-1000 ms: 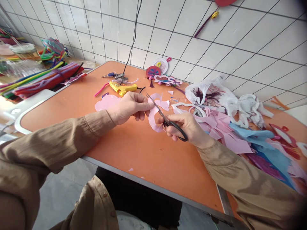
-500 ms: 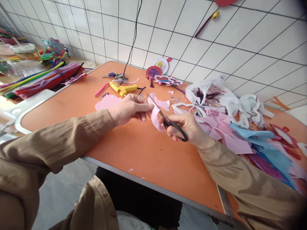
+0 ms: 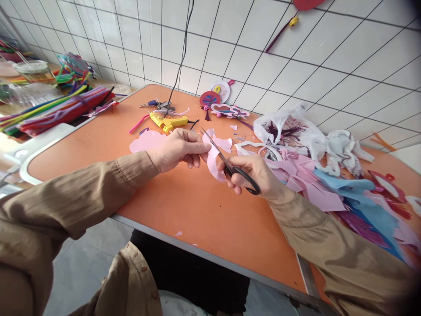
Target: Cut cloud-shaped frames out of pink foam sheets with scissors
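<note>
My left hand (image 3: 184,149) pinches one edge of a curved pink piece (image 3: 215,162), paper or felt, above the orange table (image 3: 184,206). Around the handles of black-handled scissors (image 3: 247,180) my right hand (image 3: 251,173) is closed. The scissor blades lie across the pink piece, close to my left fingertips. Behind them, more pink scraps (image 3: 225,144) rest on the table. A scalloped pink cutout (image 3: 148,141) lies beyond my left wrist, partly covered by it.
Past my left hand lies a yellow glue gun (image 3: 167,121), with keys (image 3: 161,104) behind it. On the right are a white plastic bag (image 3: 292,127), heaped pink sheets (image 3: 305,175) and blue fabric (image 3: 358,193). Pipe cleaners (image 3: 66,109) are bundled at the left.
The scissors' handles and my right hand have shifted very slightly. My left hand keeps its pinch on the pink piece, almost unmoved.
</note>
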Demonstrator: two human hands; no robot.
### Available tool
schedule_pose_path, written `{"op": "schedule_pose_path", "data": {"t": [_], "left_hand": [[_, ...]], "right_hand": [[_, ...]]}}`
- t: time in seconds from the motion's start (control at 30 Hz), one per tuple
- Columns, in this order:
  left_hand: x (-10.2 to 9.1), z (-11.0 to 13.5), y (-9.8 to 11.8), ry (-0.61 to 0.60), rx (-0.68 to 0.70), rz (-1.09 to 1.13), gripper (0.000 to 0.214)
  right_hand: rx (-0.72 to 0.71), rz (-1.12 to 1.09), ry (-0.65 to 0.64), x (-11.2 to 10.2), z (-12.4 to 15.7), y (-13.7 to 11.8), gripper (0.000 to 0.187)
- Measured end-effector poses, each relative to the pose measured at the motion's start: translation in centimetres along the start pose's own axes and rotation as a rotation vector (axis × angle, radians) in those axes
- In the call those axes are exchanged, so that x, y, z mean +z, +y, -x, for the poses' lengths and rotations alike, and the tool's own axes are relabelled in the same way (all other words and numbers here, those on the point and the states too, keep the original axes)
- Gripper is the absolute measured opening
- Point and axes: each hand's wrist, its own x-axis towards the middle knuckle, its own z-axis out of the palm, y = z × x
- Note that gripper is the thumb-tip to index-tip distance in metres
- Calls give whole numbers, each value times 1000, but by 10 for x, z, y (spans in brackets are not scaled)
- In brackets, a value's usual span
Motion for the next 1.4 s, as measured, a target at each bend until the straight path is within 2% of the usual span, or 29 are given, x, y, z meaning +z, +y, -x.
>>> {"op": "schedule_pose_path", "data": {"t": [0.3,0.63,0.87,1.03,1.2,1.4], "left_hand": [[-2,0,0,37,20,-36,20],[-2,-3,-3,149,73,-9,15],[-8,-6,-10,201,133,7,12],[-9,-6,-12,227,124,48,13],[-7,-6,-13,166,113,130,18],[-5,-7,-14,198,118,157,17]], "right_hand": [[-21,1,12,2,7,-13,62],[-54,19,41,-1,5,-3,62],[-103,21,50,-4,-2,9,74],[-112,11,160,3,0,8,68],[-223,-83,300,7,0,16,55],[-199,-52,263,11,2,21,61]]}}
